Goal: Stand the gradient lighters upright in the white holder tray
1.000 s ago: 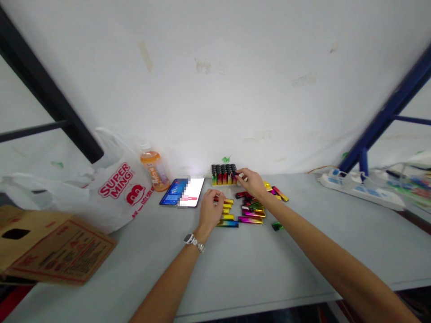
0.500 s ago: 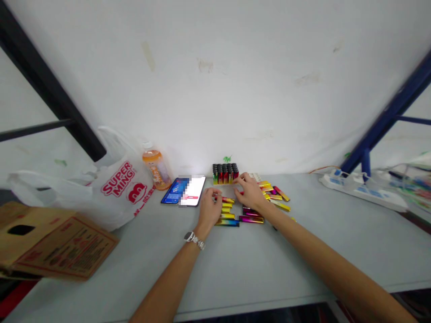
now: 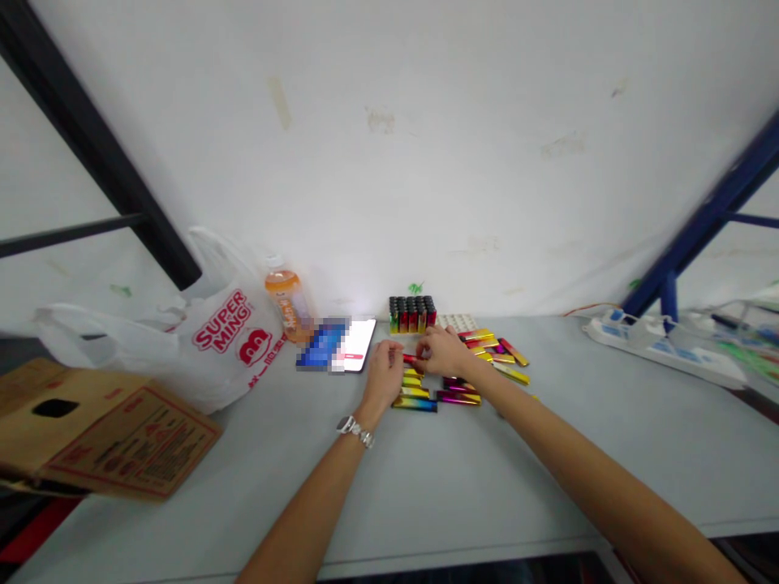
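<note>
Between my hands lies a slim, shiny red tube, partly covered by fingers. My left hand is closed at its left end. My right hand pinches near its right end with the fingers bent down. Below them, yellow and blue tubes lie in a stack-like row, with purple ones beside it. More yellow and purple tubes are scattered right of my right hand. Just behind my hands stands a block of upright black-topped pieces with coloured bodies.
A white holed tray lies behind my right hand. To the left are a lit tablet-like device, an orange drink bottle, a plastic bag and a cardboard box. A power strip lies at right, by a blue post.
My right hand has drawn down and left, away from the upright block, to the red tube by my left hand. The white tray shows more now. The view has shifted slightly.
</note>
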`<control>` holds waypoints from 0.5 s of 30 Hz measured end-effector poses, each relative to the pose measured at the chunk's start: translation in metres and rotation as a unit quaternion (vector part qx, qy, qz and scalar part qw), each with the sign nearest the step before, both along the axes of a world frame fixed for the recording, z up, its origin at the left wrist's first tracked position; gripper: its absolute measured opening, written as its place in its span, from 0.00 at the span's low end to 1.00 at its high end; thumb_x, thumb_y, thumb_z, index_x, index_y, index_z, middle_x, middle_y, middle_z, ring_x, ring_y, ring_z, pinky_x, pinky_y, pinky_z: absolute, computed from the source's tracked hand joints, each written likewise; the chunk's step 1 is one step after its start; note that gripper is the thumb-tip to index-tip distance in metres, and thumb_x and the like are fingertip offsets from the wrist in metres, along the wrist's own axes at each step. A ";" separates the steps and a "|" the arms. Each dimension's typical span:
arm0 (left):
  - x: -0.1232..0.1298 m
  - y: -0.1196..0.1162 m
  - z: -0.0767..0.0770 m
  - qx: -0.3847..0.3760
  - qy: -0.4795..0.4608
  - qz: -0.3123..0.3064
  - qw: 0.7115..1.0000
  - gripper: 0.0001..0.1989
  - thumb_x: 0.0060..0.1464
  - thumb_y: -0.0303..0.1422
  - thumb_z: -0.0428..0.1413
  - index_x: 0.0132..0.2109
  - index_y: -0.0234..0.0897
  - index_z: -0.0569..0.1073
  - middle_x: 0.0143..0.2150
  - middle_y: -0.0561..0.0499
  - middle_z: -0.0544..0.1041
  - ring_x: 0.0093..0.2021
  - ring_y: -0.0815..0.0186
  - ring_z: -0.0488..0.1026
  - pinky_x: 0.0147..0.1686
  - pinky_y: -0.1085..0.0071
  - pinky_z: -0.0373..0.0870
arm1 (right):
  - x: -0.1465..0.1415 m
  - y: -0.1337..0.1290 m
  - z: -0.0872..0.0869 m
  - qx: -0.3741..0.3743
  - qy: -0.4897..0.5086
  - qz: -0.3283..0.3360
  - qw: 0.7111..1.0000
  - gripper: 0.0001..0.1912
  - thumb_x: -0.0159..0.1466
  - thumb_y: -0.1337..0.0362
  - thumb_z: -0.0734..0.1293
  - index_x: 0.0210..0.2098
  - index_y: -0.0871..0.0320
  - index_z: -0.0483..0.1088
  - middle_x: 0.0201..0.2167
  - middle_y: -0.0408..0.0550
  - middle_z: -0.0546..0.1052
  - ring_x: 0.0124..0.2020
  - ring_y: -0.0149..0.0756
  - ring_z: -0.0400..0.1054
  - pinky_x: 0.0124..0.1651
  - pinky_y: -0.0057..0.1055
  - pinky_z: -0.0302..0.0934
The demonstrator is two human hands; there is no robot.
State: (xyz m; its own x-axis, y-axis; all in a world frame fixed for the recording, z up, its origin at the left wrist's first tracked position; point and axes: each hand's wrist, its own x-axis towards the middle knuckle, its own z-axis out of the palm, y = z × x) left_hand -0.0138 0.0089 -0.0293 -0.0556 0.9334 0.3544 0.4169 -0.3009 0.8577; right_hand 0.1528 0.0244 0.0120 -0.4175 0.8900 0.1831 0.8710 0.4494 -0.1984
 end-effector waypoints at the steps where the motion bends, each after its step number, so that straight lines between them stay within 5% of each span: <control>1: 0.000 0.000 0.001 -0.005 -0.008 -0.003 1.000 0.05 0.58 0.26 0.50 0.38 0.36 0.71 0.38 0.48 0.75 0.39 0.64 0.74 0.44 0.64 0.72 | 0.000 0.003 -0.001 -0.003 0.001 0.000 1.000 0.11 0.58 0.55 0.71 0.31 0.56 0.78 0.35 0.53 0.77 0.42 0.45 0.68 0.48 0.38 0.55; 11: 0.001 0.002 0.005 -0.006 -0.120 -0.015 0.993 0.10 0.55 0.33 0.58 0.43 0.33 0.72 0.41 0.45 0.78 0.40 0.64 0.77 0.45 0.64 0.73 | 0.001 -0.006 -0.001 0.044 0.130 0.010 0.990 0.06 0.56 0.61 0.73 0.29 0.57 0.76 0.32 0.46 0.76 0.39 0.39 0.68 0.47 0.37 0.53; 15: 0.004 0.000 0.008 -0.026 -0.138 -0.084 0.987 0.12 0.57 0.39 0.56 0.40 0.33 0.74 0.36 0.47 0.79 0.37 0.64 0.76 0.42 0.66 0.73 | 0.000 -0.020 -0.007 0.074 0.202 0.001 0.976 0.07 0.59 0.60 0.72 0.29 0.57 0.74 0.32 0.44 0.75 0.39 0.37 0.68 0.47 0.36 0.52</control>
State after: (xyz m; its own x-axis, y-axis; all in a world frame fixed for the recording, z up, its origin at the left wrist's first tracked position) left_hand -0.0097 0.0091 -0.0211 0.0127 0.9543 0.2984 0.1131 -0.2979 0.9479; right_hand 0.1529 0.0043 0.0051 -0.2850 0.8405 0.4607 0.7343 0.5004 -0.4587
